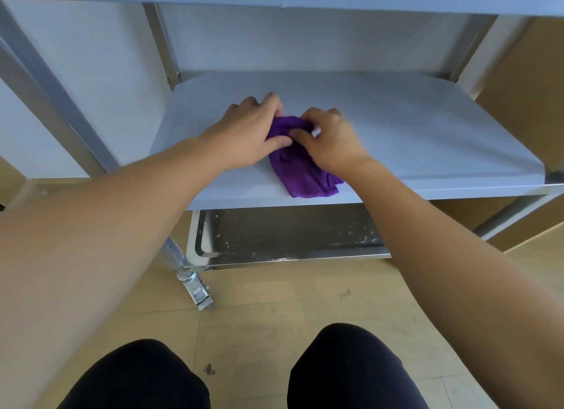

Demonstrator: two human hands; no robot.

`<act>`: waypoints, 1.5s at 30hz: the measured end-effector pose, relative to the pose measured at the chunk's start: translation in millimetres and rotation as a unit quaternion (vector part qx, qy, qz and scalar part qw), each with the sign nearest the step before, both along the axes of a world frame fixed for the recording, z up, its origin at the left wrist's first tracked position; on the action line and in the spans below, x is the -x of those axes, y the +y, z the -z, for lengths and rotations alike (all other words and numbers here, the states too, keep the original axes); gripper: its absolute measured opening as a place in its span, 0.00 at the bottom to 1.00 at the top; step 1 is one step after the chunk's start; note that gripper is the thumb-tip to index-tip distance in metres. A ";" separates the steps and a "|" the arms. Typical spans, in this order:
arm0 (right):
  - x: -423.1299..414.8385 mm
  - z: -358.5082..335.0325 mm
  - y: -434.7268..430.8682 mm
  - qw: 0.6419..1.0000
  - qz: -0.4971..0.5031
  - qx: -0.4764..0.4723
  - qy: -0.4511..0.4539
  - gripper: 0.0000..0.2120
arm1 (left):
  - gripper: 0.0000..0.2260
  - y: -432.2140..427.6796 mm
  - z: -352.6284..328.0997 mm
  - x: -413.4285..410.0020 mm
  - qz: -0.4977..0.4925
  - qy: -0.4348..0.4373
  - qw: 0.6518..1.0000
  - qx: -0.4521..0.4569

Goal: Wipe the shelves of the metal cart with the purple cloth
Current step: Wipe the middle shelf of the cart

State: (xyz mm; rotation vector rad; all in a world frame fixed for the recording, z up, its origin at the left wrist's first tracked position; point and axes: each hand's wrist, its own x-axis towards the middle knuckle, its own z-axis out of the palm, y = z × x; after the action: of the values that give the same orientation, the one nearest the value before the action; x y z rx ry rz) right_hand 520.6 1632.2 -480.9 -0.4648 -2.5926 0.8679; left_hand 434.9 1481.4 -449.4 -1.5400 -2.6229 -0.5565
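No words to read here

We look all over and we find no letters, numbers, labels or signs. The metal cart [396, 127] has plain grey shelves, the purple cloth [300, 170] has no tag that we can see, and the floor [274, 323] shows only small dark marks, not writing.

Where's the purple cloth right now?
The cloth lies bunched on the cart's middle shelf, near its front edge and about centre of the head view, with the left hand and right hand both gripping its far end.
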 end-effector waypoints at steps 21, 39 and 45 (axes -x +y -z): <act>-8.9 0.0 5.6 0.991 0.074 0.102 -0.040 0.16 | 0.15 -14.9 17.6 15.1 -0.104 -0.219 0.969 -0.049; -3.8 5.7 -6.4 0.995 0.089 -0.022 -0.042 0.13 | 0.21 -9.1 0.0 8.5 -0.082 -0.124 0.989 0.000; -5.8 -4.0 3.6 0.978 0.116 -0.062 -0.160 0.21 | 0.20 -17.4 8.7 18.6 -0.152 -0.184 0.971 -0.030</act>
State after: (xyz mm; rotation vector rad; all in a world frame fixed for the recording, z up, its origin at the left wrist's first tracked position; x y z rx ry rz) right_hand 526.4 1635.8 -476.9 -0.9153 -2.7796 0.5874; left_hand 416.3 1464.0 -458.1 -1.0696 -2.9935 -0.9620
